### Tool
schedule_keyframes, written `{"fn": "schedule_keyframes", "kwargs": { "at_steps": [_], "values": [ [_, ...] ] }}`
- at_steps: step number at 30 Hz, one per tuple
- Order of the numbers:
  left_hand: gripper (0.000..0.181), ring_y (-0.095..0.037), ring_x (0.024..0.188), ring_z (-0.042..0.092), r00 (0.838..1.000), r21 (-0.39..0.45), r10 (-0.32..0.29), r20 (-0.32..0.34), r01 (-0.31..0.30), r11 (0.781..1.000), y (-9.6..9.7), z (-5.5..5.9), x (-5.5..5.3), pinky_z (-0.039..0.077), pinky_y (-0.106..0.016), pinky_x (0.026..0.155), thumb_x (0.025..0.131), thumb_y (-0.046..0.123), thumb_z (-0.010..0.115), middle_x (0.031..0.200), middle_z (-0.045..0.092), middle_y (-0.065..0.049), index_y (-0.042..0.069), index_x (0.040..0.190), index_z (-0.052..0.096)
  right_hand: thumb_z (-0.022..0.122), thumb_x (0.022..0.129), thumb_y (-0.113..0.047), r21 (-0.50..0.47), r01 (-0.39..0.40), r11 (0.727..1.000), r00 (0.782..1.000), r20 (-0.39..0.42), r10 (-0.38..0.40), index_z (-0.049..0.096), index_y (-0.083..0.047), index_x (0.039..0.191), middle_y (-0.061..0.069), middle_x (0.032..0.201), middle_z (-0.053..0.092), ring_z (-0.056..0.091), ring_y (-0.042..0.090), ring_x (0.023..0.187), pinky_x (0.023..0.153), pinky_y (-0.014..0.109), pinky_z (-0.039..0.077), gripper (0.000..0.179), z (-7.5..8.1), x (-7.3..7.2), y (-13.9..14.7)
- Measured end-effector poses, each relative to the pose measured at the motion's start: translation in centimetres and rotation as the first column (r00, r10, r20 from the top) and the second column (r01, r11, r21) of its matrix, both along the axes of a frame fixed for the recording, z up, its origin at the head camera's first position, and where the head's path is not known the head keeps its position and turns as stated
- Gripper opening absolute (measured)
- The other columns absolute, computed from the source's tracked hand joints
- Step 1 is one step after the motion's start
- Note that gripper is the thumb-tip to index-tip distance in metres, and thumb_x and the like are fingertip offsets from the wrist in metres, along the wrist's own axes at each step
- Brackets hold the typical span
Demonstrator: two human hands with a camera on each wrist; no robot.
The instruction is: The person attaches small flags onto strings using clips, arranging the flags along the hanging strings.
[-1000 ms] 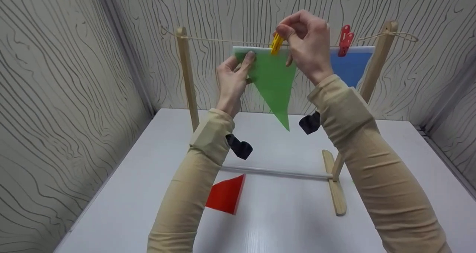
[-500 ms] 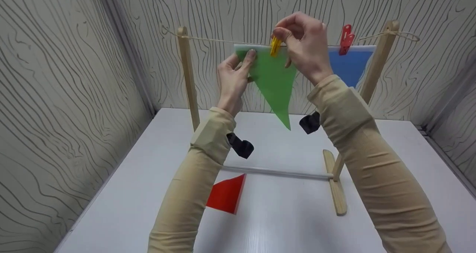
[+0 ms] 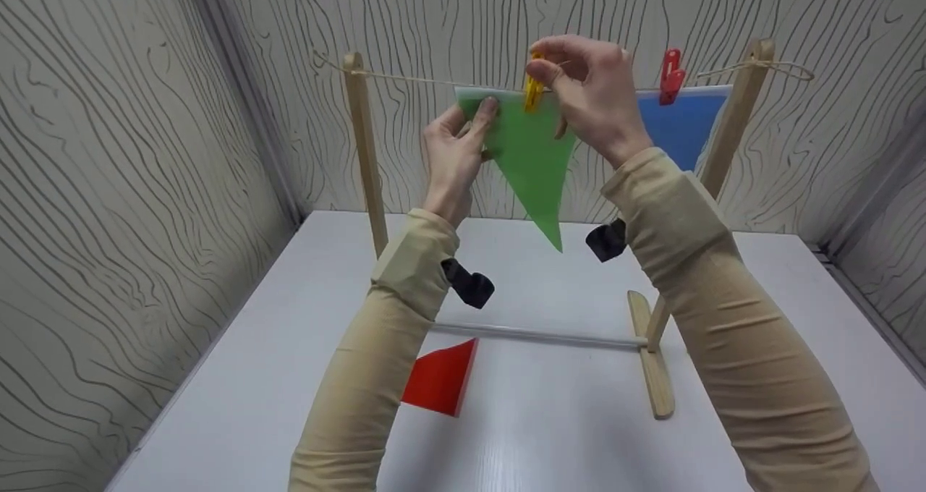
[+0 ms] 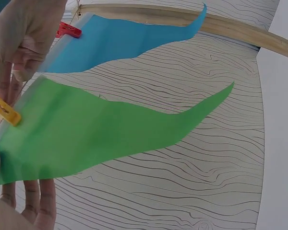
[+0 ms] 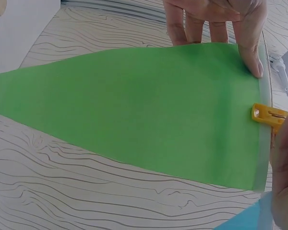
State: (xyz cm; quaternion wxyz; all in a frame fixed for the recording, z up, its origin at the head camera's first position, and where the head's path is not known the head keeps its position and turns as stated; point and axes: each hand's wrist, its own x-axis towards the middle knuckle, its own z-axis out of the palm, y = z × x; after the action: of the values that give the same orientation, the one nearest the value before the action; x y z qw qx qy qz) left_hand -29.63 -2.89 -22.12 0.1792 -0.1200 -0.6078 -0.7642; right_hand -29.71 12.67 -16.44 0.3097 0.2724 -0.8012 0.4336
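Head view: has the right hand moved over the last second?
Yes, slightly: the right hand sits lower and a little further left in the head view, judged against the left wooden post, whose top hasn't shifted.

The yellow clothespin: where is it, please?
Head view, upper middle: the yellow clothespin is at the top of the green flag, in the right hand.

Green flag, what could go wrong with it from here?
The green flag could tilt or slip if the left hand lets go early, since only one yellow clip, pinched by the right hand, sits on it. Tugging the string might also disturb the blue flag clipped there.
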Motion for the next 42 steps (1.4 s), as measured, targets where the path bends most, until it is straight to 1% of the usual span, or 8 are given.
{"fn": "schedule_keyframes", "kwargs": {
  "at_steps": [3, 6, 10, 14, 23, 31, 38, 42],
  "values": [
    [0.028, -0.027, 0.111, 0.069, 1.0, 0.002, -0.008, -0.004, 0.008, 1.0, -0.1, -0.1, 0.0, 0.061, -0.036, 0.086, 0.101, 0.019, 0.062, 0.121, 0.067, -0.015, -0.001, 0.119, 0.067, 0.063, 0.099, -0.015, 0.003, -0.02, 1.0, 1.0, 0.018, 0.02, 0.067, 0.004, 0.125, 0.02, 0.12, 0.072, 0.069, 0.027, 0.111, 0.106, 0.032, 0.05, 0.032, 0.0, 0.2, 0.1],
    [0.028, -0.026, 0.115, 0.068, 1.0, 0.001, -0.012, 0.0, 0.012, 1.0, -0.1, -0.1, 0.0, 0.06, -0.037, 0.089, 0.101, 0.02, 0.062, 0.121, 0.067, -0.015, 0.0, 0.119, 0.067, 0.063, 0.099, -0.016, -0.009, -0.028, 1.0, 0.999, 0.04, 0.028, 0.065, 0.003, 0.128, 0.021, 0.122, 0.071, 0.068, 0.029, 0.114, 0.111, 0.034, 0.048, 0.035, -0.1, 0.3, 0.2],
    [0.028, -0.024, 0.117, 0.067, 1.0, 0.004, -0.013, 0.016, 0.013, 1.0, -0.1, -0.3, -0.1, 0.059, -0.038, 0.09, 0.1, 0.021, 0.062, 0.122, 0.067, -0.014, 0.0, 0.119, 0.067, 0.065, 0.098, -0.016, -0.03, -0.033, 0.999, 0.998, 0.046, 0.035, 0.063, 0.003, 0.131, 0.021, 0.122, 0.071, 0.069, 0.009, 0.103, 0.112, 0.034, 0.047, 0.038, -0.3, 0.1, 0.3],
    [0.029, -0.024, 0.113, 0.069, 1.0, -0.001, -0.016, 0.017, 0.016, 1.0, -0.4, -0.6, -0.1, 0.059, -0.036, 0.09, 0.1, 0.021, 0.063, 0.122, 0.068, -0.015, 0.001, 0.121, 0.067, 0.065, 0.097, -0.014, -0.043, -0.045, 0.998, 0.999, 0.028, 0.047, 0.061, 0.003, 0.133, 0.02, 0.122, 0.07, 0.06, -0.013, 0.091, 0.109, 0.034, 0.05, 0.04, -0.7, 0.0, 0.3],
    [0.032, -0.022, 0.112, 0.068, 1.0, -0.02, -0.011, -0.016, 0.011, 1.0, -1.3, -1.4, 0.2, 0.056, -0.031, 0.097, 0.1, 0.019, 0.063, 0.124, 0.068, -0.013, 0.004, 0.128, 0.064, 0.066, 0.097, -0.014, -0.09, -0.047, 0.995, 0.996, 0.065, 0.053, 0.06, 0.0, 0.135, 0.015, 0.13, 0.069, 0.069, 0.003, 0.104, 0.1, 0.029, 0.055, 0.042, -1.1, 0.0, 0.4],
    [0.036, -0.025, 0.122, 0.064, 1.0, -0.016, -0.012, -0.013, 0.012, 1.0, -1.7, -2.1, 0.4, 0.051, -0.039, 0.107, 0.099, 0.018, 0.064, 0.134, 0.064, -0.013, 0.003, 0.132, 0.061, 0.065, 0.096, -0.009, -0.157, -0.076, 0.985, 0.995, 0.053, 0.085, 0.059, 0.003, 0.135, 0.017, 0.134, 0.066, 0.067, 0.027, 0.12, 0.11, 0.033, 0.049, 0.04, -1.9, 0.4, 0.7],
    [0.038, -0.024, 0.131, 0.059, 1.0, -0.022, -0.024, -0.001, 0.024, 0.999, -2.0, -3.0, 0.7, 0.048, -0.032, 0.11, 0.101, 0.019, 0.062, 0.136, 0.063, -0.014, 0.003, 0.135, 0.059, 0.066, 0.096, -0.008, -0.19, -0.079, 0.979, 0.997, -0.017, 0.077, 0.061, 0.002, 0.134, 0.019, 0.132, 0.067, 0.067, 0.027, 0.119, 0.114, 0.034, 0.045, 0.039, -2.9, 0.7, 0.8],
    [0.04, -0.023, 0.133, 0.057, 1.0, -0.04, -0.019, 0.001, 0.019, 0.999, -1.9, -3.5, 1.0, 0.045, -0.037, 0.115, 0.101, 0.02, 0.062, 0.139, 0.062, -0.012, 0.005, 0.137, 0.058, 0.066, 0.095, -0.005, -0.219, -0.097, 0.971, 0.994, -0.065, 0.084, 0.062, 0.001, 0.133, 0.02, 0.13, 0.068, 0.069, 0.023, 0.118, 0.114, 0.034, 0.046, 0.038, -3.5, 0.8, 0.8]
  ]
}}
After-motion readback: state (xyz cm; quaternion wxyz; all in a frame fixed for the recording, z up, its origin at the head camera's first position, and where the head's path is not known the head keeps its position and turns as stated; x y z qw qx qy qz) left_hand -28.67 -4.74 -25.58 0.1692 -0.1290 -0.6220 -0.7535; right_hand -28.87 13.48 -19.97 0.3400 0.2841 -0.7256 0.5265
